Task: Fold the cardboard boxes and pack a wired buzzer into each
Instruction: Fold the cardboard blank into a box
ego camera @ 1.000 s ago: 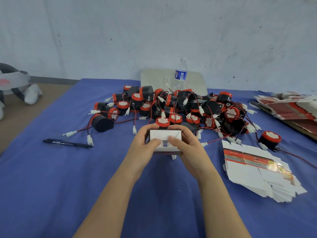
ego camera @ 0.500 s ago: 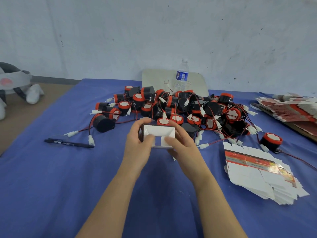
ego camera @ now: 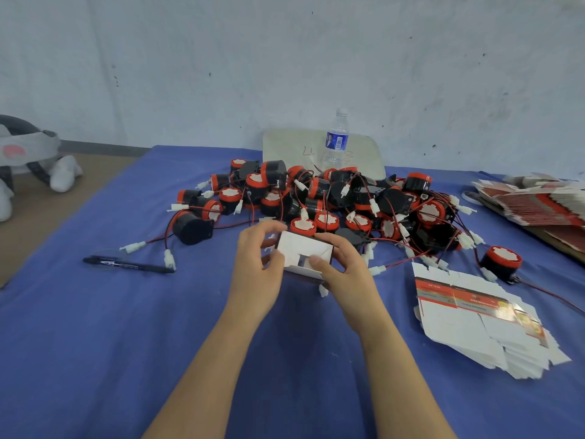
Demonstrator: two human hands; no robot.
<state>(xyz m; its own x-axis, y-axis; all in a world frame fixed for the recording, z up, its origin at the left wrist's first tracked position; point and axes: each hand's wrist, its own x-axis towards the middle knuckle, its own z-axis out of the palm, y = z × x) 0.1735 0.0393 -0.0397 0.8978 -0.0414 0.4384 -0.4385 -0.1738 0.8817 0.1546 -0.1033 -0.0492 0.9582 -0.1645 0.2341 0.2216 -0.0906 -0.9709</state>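
Blue cloth (ego camera: 95, 343) covers the table from edge to edge, slightly creased, and behind it rises a pale, scuffed wall (ego camera: 285, 58) with dark specks. Past the cloth's left edge lies bare brown floor (ego camera: 38, 210), where a grey and white headset-like object (ego camera: 28, 156) rests.

Heaped on the cloth is a pile of wired buzzers (ego camera: 332, 201) — black bodies, red rims, white faces, red and black leads ending in white plugs. Just in front of this pile, both hands hold a small cardboard box (ego camera: 304, 253) up off the cloth, its white inner flaps turned toward the camera. The left hand (ego camera: 258, 264) grips the box's left end, thumb on the near face and fingers curled over the top. The right hand (ego camera: 345, 267) clasps the right end, its thumb pressing a flap near the middle.

Behind the pile a clear water bottle (ego camera: 336, 141) stands upright before a pale board (ego camera: 364, 153) leaning at the wall. Left of the pile a black pen (ego camera: 126, 265) lies flat. Right of the pile sits a lone buzzer (ego camera: 501, 259), and nearer than it a loose stack of flat box blanks (ego camera: 481, 324) — white with a red band. A second stack of blanks (ego camera: 535, 198) lies at the cloth's far right edge.
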